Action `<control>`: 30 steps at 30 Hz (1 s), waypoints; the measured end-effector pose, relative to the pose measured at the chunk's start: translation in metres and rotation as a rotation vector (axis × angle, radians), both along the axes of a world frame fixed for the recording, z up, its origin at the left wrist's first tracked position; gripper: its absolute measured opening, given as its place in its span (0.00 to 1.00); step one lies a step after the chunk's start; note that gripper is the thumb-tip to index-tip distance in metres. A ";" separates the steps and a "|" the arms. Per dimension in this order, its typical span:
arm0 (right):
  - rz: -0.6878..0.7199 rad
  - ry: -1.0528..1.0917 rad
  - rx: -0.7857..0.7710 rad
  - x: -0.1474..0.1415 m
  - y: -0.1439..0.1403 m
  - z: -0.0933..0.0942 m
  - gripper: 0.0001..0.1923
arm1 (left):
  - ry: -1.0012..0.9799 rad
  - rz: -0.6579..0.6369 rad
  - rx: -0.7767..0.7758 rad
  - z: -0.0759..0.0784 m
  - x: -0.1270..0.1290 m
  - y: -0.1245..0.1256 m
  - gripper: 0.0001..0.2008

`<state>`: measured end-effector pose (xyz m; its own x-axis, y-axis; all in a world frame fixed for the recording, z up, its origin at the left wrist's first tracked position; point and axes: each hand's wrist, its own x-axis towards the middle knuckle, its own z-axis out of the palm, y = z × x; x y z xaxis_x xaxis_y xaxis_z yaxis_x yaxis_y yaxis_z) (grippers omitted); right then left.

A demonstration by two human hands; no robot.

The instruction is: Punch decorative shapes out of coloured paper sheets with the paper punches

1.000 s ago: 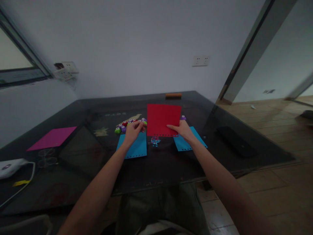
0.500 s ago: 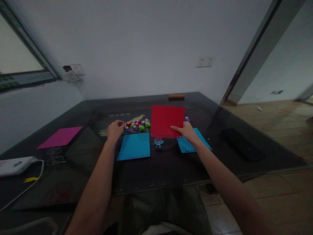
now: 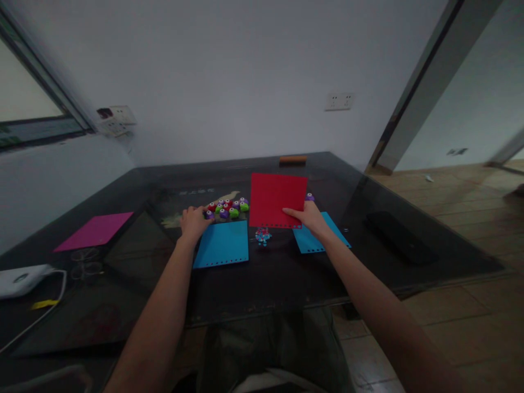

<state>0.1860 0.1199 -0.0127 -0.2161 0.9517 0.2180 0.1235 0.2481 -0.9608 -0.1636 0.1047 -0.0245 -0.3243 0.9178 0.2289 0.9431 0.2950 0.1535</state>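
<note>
Red paper (image 3: 275, 198), a square sheet with a row of small punched holes along its near edge, lies flat just right of the frame centre on the dark glass table (image 3: 266, 284). Right hand (image 3: 311, 217) grips the lower right corner of this sheet, thumb on top and fingers apparently under the edge, though the dim view does not settle the exact finger positions. Left hand (image 3: 193, 221) rests on the table left of centre, fingers loosely curled and pointing toward a cluster of small punches (image 3: 227, 208) coloured red, green and purple; the fingertips touch or nearly touch the nearest purple one, and nothing is seen held. Just below this cluster lies a blue sheet (image 3: 222, 244), also perforated along its near edge, with the left hand at its upper left corner. A second blue sheet (image 3: 321, 238) lies partly under the right hand and wrist. Between the two blue sheets, just below the red paper, sits a small pile of paper cut-outs (image 3: 262, 236) in red and blue. A single purple punch (image 3: 310, 197) stands at the right edge of the red paper. A magenta sheet (image 3: 95, 231) lies well apart at the left of the frame, and a white device (image 3: 20, 278) with a cable occupies the lower left.
</note>
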 end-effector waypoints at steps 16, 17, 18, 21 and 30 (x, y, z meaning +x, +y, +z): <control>-0.001 0.022 -0.012 -0.001 -0.003 0.005 0.21 | 0.033 -0.008 0.065 0.000 0.006 0.001 0.23; 0.003 0.030 -0.015 -0.001 -0.003 0.004 0.21 | 0.025 -0.012 0.080 0.003 0.007 0.000 0.22; 0.007 0.037 -0.017 -0.001 -0.003 0.004 0.21 | 0.012 -0.014 0.097 0.005 0.007 0.000 0.22; 0.009 0.044 -0.020 -0.001 -0.002 0.003 0.20 | -0.058 -0.010 0.160 0.011 0.010 0.000 0.20; 0.002 0.035 -0.013 0.000 0.000 0.001 0.21 | -0.583 -0.213 0.445 0.014 0.039 0.001 0.17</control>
<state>0.1858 0.1196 -0.0114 -0.2108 0.9541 0.2129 0.0897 0.2357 -0.9677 -0.1242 0.1054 -0.0104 -0.3328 0.8352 0.4377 0.7024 -0.0901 0.7061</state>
